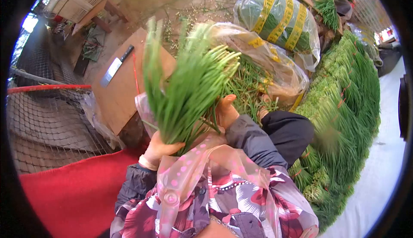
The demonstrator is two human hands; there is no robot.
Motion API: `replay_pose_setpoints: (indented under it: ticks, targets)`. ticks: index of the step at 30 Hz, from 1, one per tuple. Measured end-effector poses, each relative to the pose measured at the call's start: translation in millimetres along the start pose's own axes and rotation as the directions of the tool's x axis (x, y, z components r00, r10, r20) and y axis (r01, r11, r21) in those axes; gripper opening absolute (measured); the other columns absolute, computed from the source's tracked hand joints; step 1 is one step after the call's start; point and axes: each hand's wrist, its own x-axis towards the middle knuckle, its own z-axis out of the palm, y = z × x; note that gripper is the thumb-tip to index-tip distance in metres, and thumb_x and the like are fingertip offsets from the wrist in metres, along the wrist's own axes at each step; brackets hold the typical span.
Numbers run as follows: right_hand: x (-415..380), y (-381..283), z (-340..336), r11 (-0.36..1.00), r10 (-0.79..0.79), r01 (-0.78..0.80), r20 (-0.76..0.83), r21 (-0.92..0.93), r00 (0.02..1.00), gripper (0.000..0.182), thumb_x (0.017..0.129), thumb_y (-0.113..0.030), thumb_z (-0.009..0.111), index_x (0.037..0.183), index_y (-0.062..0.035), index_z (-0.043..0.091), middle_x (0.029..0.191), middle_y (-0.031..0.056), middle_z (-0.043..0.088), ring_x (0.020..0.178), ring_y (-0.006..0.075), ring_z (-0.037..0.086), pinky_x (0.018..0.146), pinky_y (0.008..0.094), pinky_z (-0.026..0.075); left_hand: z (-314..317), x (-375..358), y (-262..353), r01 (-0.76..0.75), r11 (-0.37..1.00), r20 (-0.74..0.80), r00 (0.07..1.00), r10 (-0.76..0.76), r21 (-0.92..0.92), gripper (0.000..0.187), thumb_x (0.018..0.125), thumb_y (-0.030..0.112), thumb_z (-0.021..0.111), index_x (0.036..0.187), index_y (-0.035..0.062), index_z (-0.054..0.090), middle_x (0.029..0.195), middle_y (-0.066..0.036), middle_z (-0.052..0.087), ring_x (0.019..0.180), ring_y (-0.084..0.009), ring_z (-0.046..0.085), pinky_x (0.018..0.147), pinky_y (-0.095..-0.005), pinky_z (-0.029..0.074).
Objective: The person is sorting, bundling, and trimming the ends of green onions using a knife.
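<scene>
A thick bunch of green chives (189,83) stands upright and fanned just in front of the person's chest, its stalks spreading toward the top of the view. The left hand (158,148) has its fingers wrapped around the base of the bunch, gripping it from below. The right hand (226,110) rests against the far side of the bunch with the thumb raised; whether its fingers are closed on the stalks cannot be told, as the chives hide them. Just behind the bunch lies an open clear plastic bag (275,72) with more chives in it, and beyond that a sealed bag bound with yellow tape (279,18). To the right, tied bundles of chives (344,109) lie stacked in rows. To the left, a cleaver (115,67) lies on a wooden board (120,96), well apart from the hands, above a red mat (73,186).
</scene>
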Motion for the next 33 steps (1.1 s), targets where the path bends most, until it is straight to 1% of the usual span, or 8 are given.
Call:
replay_pose_setpoints:
  ticks: [2, 5, 14, 18, 20, 23, 26, 33]
  targets:
    - [2.0, -6.0, 1.2, 0.994, -0.083, 0.085, 0.02, -0.074, 0.996, 0.109, 0.06, -0.073, 0.07, 0.14, -0.0051, 0.038, 0.134, 0.0099, 0.052, 0.123, 0.0233, 0.05, 0.104, 0.0409, 0.041, 18.0, 25.1, -3.0, -0.206, 0.976, -0.123, 0.969, 0.213, 0.068, 0.065, 0.07, 0.016, 0.077, 0.124, -0.0011, 0.047, 0.103, -0.016, 0.067, 0.093, -0.0262, 0.065, 0.082, -0.0367, 0.051]
    - [-4.6, -3.2, -3.0, 0.981, -0.024, 0.011, -0.063, -0.196, 0.998, 0.103, 0.063, -0.07, 0.071, 0.136, -0.004, 0.043, 0.131, 0.0092, 0.054, 0.118, 0.023, 0.053, 0.101, 0.0402, 0.044, 36.4, 43.9, 18.1, 0.105, 0.6, -0.147, 0.989, 0.021, 0.793, 0.048, 0.075, 0.03, 0.07, 0.108, 0.0022, 0.047, 0.072, -0.019, 0.064, 0.067, -0.0405, 0.064, 0.058, -0.0499, 0.051]
    - [-6.8, -4.7, 6.5, 0.986, -0.034, 0.053, -0.117, 0.159, 0.993, 0.076, 0.081, -0.048, 0.067, 0.137, -0.0025, 0.043, 0.133, 0.011, 0.054, 0.11, 0.0231, 0.06, 0.094, 0.041, 0.05, 76.4, 36.0, 19.1, -0.13, 0.454, 0.053, 0.983, 0.178, 0.882, 0.053, 0.078, 0.031, 0.065, 0.112, -0.0066, 0.048, 0.066, -0.018, 0.063, 0.059, -0.036, 0.064, 0.053, -0.0463, 0.049]
    - [-12.6, -8.2, -14.7, 0.963, 0.005, 0.005, -0.037, 0.269, 0.999, 0.077, 0.078, -0.042, 0.071, 0.137, -0.0021, 0.042, 0.135, 0.0121, 0.052, 0.111, 0.0229, 0.059, 0.093, 0.0413, 0.051, 41.9, 7.7, 83.5, 0.006, 0.83, 0.262, 0.948, -0.183, 0.558, 0.095, 0.08, 0.042, 0.069, 0.146, -0.0006, 0.016, 0.101, -0.033, 0.061, 0.094, -0.0441, 0.063, 0.079, -0.0466, 0.051]
    - [-17.1, -13.0, -18.0, 0.963, 0.023, -0.007, -0.054, 0.271, 0.998, 0.079, 0.078, -0.044, 0.072, 0.137, -0.0016, 0.042, 0.135, 0.0136, 0.051, 0.11, 0.0245, 0.059, 0.092, 0.0408, 0.052, -12.6, -8.0, 49.1, -0.13, 0.952, 0.439, 0.899, -0.005, 0.278, 0.094, 0.082, 0.023, 0.072, 0.15, 0.0045, 0.01, 0.131, -0.025, 0.052, 0.109, -0.0251, 0.061, 0.089, -0.0369, 0.049]
    - [-16.9, -21.4, -19.3, 0.983, -0.107, 0.13, -0.171, 0.131, 0.979, 0.086, 0.074, -0.05, 0.075, 0.135, 0.0007, 0.043, 0.133, 0.0145, 0.053, 0.107, 0.0272, 0.06, 0.091, 0.0419, 0.052, -87.7, -30.5, 118.1, 0.26, 0.938, 0.277, 0.906, -0.319, 0.229, 0.067, 0.078, 0.004, 0.07, 0.139, -0.0005, 0.042, 0.09, -0.014, 0.071, 0.088, -0.0178, 0.066, 0.081, -0.0287, 0.052]
    - [-17.3, -24.6, -3.6, 0.987, -0.138, 0.146, -0.119, 0.067, 0.983, 0.09, 0.07, -0.053, 0.076, 0.135, -0.0001, 0.044, 0.134, 0.0139, 0.052, 0.108, 0.026, 0.06, 0.092, 0.0426, 0.051, -89.5, -9.6, 111.0, -0.138, 0.98, -0.143, 0.983, 0.117, -0.145, 0.087, 0.071, 0.004, 0.08, 0.144, 0.002, 0.031, 0.111, -0.014, 0.064, 0.098, -0.0178, 0.063, 0.084, -0.0299, 0.051]
    - [-10.4, -21.5, 43.0, 0.977, -0.214, 0.206, -0.261, -0.058, 0.941, 0.065, 0.075, -0.038, 0.076, 0.126, -0.0038, 0.053, 0.115, 0.0085, 0.064, 0.103, 0.0213, 0.062, 0.088, 0.0362, 0.053, 80.5, 60.4, 29.0, -0.411, 0.791, -0.096, 0.905, 0.415, -0.453, 0.117, 0.056, 0.005, 0.09, 0.149, 0.0096, 0.019, 0.142, -0.009, 0.037, 0.128, -0.022, 0.039, 0.105, -0.034, 0.035]
